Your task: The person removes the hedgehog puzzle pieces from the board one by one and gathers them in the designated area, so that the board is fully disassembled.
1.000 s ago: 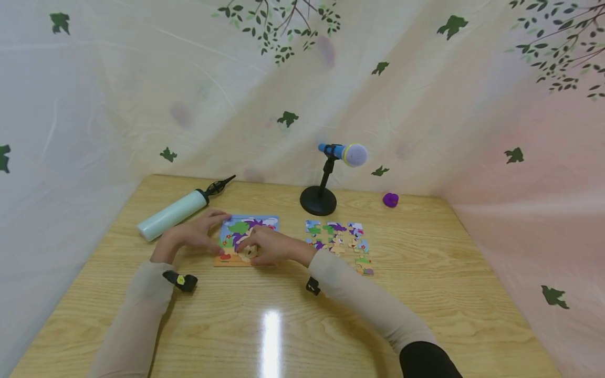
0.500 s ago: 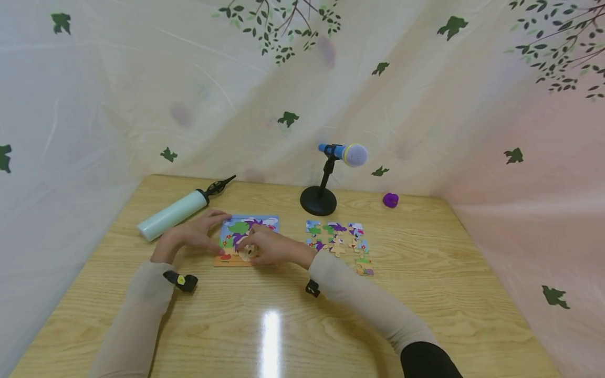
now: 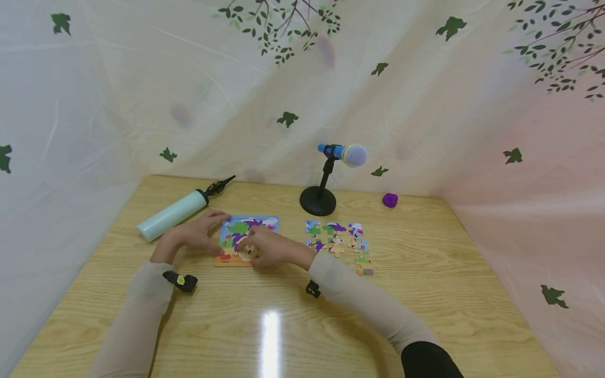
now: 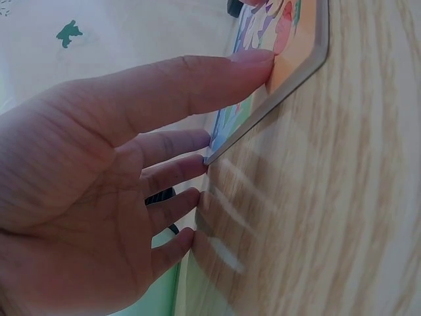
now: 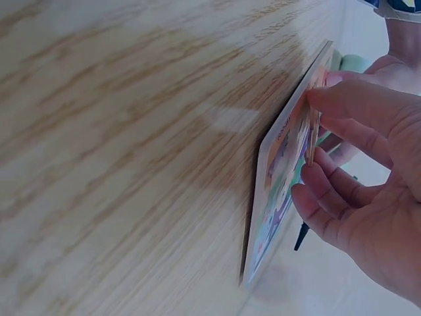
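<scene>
A jigsaw puzzle board [image 3: 231, 264] with a colourful cartoon picture lies flat on the wooden table. My left hand [image 3: 196, 233] rests at its left edge; in the left wrist view the thumb [image 4: 230, 79] touches the board's face, while straight fingers meet its corner and the table. Over the board's middle, my right hand [image 3: 271, 245] pinches a thin puzzle piece [image 5: 313, 141] between thumb and fingers. That piece is tilted up from the board, and the hand covers part of the picture. Several loose puzzle pieces [image 3: 337, 247] lie to the right, partly behind the right forearm.
A pale green hand pump [image 3: 175, 214] with a black nozzle lies behind my left hand. Behind the puzzle, a blue toy microphone [image 3: 347, 154] sits on a black stand [image 3: 318, 201]. A small purple object [image 3: 390, 200] is at the back right, before a leaf-patterned curtain [image 3: 236, 105].
</scene>
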{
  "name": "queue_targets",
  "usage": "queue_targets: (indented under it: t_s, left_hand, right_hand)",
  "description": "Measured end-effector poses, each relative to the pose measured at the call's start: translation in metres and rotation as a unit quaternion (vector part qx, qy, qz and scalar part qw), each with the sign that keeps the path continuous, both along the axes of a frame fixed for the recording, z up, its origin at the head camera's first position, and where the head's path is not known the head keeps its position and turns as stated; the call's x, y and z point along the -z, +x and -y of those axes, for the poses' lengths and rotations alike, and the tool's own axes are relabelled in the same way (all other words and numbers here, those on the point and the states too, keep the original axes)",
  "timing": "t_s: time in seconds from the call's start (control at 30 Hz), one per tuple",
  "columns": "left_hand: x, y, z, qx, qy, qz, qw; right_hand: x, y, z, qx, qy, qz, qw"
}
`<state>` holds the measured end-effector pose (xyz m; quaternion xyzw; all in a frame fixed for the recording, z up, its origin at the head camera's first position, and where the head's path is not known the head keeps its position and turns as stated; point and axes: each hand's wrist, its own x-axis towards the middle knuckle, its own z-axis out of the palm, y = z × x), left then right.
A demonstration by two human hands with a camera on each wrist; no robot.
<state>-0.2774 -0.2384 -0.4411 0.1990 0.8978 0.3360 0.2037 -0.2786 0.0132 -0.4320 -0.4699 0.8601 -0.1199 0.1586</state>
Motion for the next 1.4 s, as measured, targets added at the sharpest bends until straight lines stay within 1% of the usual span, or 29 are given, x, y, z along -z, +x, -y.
queue_targets:
  t_s: [0.3,0.5,0.63,0.97,1.17,1.27,1.4]
  left_hand:
    - [0.003,-0.001,0.002,0.001,-0.005,-0.005,1.0]
    - [0.004,-0.002,0.002,-0.005,-0.001,-0.003,1.0]
    - [0.005,-0.003,0.001,-0.011,0.002,0.003,0.9999]
    - [0.006,-0.003,0.001,-0.011,0.004,0.0,0.9999]
    - [0.007,-0.003,0.001,-0.016,0.007,0.006,0.9998]
    - [0.007,-0.003,0.001,-0.017,0.009,0.008,0.9998]
    - [0.005,-0.002,0.0,-0.016,0.002,0.007,0.9999]
  right_hand:
    - [-0.002,0.001,-0.003,-0.002,-0.004,-0.014,0.9999]
    - [-0.004,-0.001,-0.009,-0.018,-0.011,-0.056,0.9982]
    - [-0.004,0.0,-0.017,-0.018,-0.018,-0.068,0.9974]
    - [0.0,0.002,-0.045,-0.012,-0.026,-0.086,0.9959]
    - [-0.001,0.006,-0.066,-0.004,-0.023,-0.088,0.9958]
    - [-0.002,0.008,-0.078,-0.002,-0.03,-0.087,0.9958]
    - [-0.004,0.011,-0.093,0.002,-0.034,-0.084,0.9959]
